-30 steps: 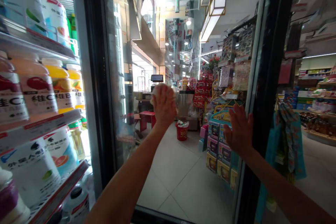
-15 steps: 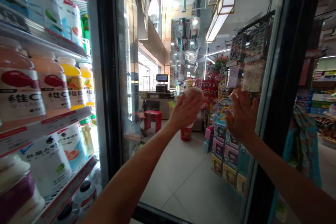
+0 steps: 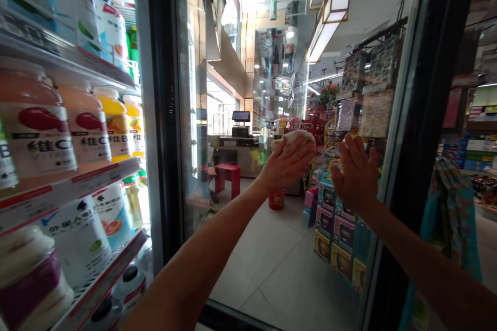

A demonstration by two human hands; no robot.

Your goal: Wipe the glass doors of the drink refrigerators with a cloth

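1. Left hand (image 3: 289,164) slides rightward across the glass door (image 3: 236,248) of a shop's drinks cooler, seen from the head camera, and now sits nearer the right hand (image 3: 355,178).
2. Curled fingers clutch a wad of pale cloth (image 3: 294,138), possibly tissue, which sits against the pane at about head-camera eye line.
3. Right hand stands open, fingers spread, palm toward the glass beside the black door frame (image 3: 421,165), holding nothing.
4. No mark on the glass shows how much of the pane the wad has covered; the pane's condition cannot be judged.
5. Two hands, one wad, one door in view. Inside, four juice bottles (image 3: 87,126) stand in front on the middle shelf (image 3: 70,189), with two large white-labelled bottles (image 3: 73,240) below.
6. Beyond the glass, a red stool (image 3: 227,178) and a red bucket (image 3: 277,200) stand on the tiled floor (image 3: 272,264).
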